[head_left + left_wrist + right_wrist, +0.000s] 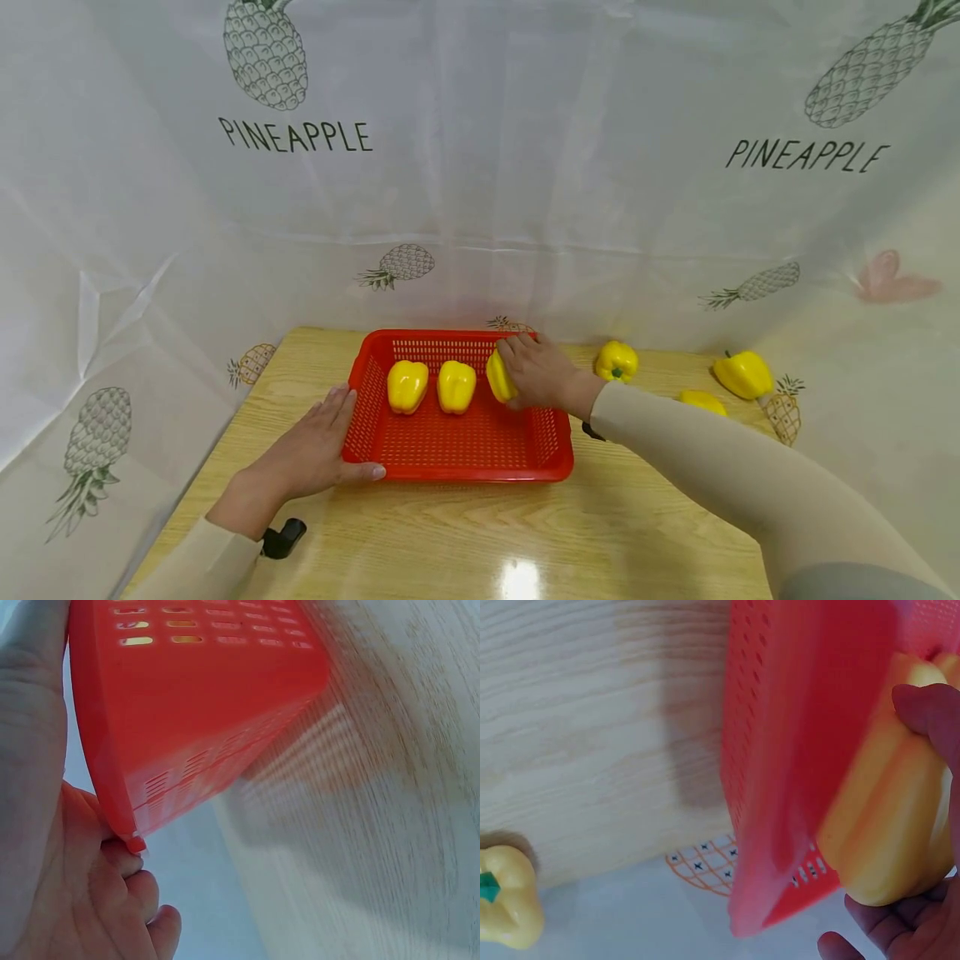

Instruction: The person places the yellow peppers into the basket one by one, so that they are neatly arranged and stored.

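A red plastic basket (pixel 457 472) with slotted walls stands on the table. Two yellow bell peppers, a left one (pixel 408 387) and a middle one (pixel 457 387), sit inside it side by side. My right hand (pixel 542 372) grips a third yellow bell pepper (pixel 499 377) within the basket's right part; thumb and fingers lie on opposite sides of this pepper (pixel 889 802) in the right wrist view. At the basket's front left corner, my left hand (pixel 311 446) holds the rim (pixel 101 742), its thumb along the front edge and its fingers at the left side.
Right of the basket, one yellow pepper (pixel 617 361) with a green stem stands near the back edge. Farther right lie another pepper (pixel 743 374) and one partly hidden by my right sleeve (pixel 702 402). A pineapple-printed sheet (pixel 480 183) hangs behind the wooden table (pixel 450 542).
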`<state>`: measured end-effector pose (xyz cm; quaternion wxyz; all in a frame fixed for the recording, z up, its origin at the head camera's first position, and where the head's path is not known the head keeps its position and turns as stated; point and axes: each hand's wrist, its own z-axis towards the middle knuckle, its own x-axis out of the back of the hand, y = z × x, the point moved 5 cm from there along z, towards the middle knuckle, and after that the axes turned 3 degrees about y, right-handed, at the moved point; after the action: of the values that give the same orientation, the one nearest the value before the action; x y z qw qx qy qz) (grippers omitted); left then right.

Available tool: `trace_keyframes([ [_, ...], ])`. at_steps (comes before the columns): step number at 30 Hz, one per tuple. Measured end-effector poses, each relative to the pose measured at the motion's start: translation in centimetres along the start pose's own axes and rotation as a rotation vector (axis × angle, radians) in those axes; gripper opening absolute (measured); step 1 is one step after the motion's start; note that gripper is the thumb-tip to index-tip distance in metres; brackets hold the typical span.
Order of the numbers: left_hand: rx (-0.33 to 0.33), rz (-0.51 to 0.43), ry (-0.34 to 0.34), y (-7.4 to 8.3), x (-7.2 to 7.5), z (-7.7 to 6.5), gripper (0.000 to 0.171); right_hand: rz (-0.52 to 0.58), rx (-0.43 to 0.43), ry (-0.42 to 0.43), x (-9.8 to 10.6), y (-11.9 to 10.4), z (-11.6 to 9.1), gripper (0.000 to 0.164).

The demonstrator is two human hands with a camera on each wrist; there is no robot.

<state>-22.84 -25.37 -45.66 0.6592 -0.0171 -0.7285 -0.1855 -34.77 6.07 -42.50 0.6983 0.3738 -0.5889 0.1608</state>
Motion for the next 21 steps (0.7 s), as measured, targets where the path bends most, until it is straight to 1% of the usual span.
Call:
trace_keyframes([
  [4, 0.001, -0.001, -0.003, 0.0, 0.0, 0.0, 0.138, 0.020, 0.014, 0.006, -0.9, -0.3, 0.1, 0.088],
  [10, -0.003, 0.002, 0.000, 0.0, 0.0, 0.0, 0.140, 0.021, 0.028, 0.017, -1.9, -0.6, 0.3, 0.095],
  [16, -0.012, -0.004, 0.010, 0.1, 0.1, -0.1, 0.141, -0.023, 0.040, -0.018, -3.1, -0.8, 0.4, 0.098],
  [21, -0.024, 0.002, 0.028, 0.2, 0.2, -0.1, 0.140, -0.020, 0.035, -0.038, -4.0, -0.9, 0.7, 0.101],
])
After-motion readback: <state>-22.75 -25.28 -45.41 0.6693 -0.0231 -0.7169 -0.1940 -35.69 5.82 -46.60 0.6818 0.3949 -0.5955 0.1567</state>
